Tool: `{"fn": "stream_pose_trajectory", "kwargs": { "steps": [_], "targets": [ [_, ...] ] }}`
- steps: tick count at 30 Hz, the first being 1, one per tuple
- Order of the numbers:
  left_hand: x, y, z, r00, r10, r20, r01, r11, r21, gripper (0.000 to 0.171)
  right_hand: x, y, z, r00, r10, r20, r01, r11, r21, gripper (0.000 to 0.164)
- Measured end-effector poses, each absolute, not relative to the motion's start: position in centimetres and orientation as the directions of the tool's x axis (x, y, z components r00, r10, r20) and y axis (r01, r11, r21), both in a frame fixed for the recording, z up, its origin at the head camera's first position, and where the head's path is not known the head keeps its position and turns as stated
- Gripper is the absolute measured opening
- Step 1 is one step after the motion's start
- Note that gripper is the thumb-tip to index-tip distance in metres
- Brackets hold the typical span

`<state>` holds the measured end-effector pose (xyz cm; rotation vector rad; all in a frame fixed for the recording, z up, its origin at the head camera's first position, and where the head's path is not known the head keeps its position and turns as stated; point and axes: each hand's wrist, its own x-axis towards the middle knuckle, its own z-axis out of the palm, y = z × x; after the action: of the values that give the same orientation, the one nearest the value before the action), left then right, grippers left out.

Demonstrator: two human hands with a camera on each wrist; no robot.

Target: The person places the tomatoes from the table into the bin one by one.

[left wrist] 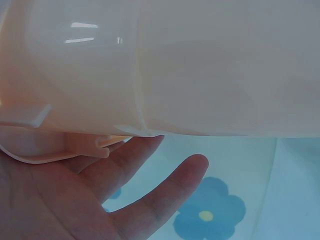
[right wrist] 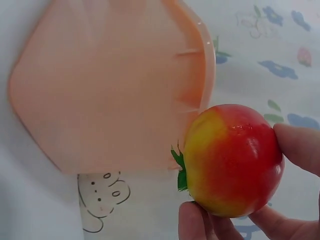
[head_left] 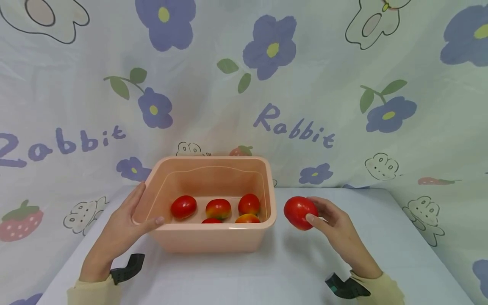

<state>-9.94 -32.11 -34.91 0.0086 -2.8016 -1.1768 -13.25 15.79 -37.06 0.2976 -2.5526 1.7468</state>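
Note:
A peach-coloured plastic box stands on the white table with several red and yellow tomatoes inside, among them one tomato at the left. My left hand grips the box at its left end, thumb over the front rim and fingers along the outer side. In the left wrist view those fingers extend spread beneath the rim. To the right of the box, my right hand pinches a tomato between thumb and fingers, above the table. The right wrist view shows this tomato's yellow side and green leafy top.
The white table extends to the right of the box and in front of it. Behind, a curtain printed with flowers, rabbits and lettering hangs down to the table's far edge. The box's front wall partly hides the nearest tomatoes inside.

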Motion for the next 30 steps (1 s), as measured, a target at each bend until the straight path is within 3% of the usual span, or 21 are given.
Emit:
{"fn": "stream_pose_trajectory", "kwargs": {
  "steps": [16, 30],
  "targets": [
    [-10.0, -32.2, -35.0, -0.995, -0.044, 0.095, 0.036, 0.713, 0.701, 0.107, -14.0, 13.3, -35.6, -0.962, -0.147, 0.232, -0.264, 0.269, -0.926, 0.050],
    [-9.9, -32.1, -35.1, -0.996, -0.051, 0.075, 0.016, 0.718, 0.696, 0.108, -15.0, 10.6, -34.5, -0.953, -0.185, 0.239, -0.273, 0.190, -0.943, 0.053]
  ]
}}
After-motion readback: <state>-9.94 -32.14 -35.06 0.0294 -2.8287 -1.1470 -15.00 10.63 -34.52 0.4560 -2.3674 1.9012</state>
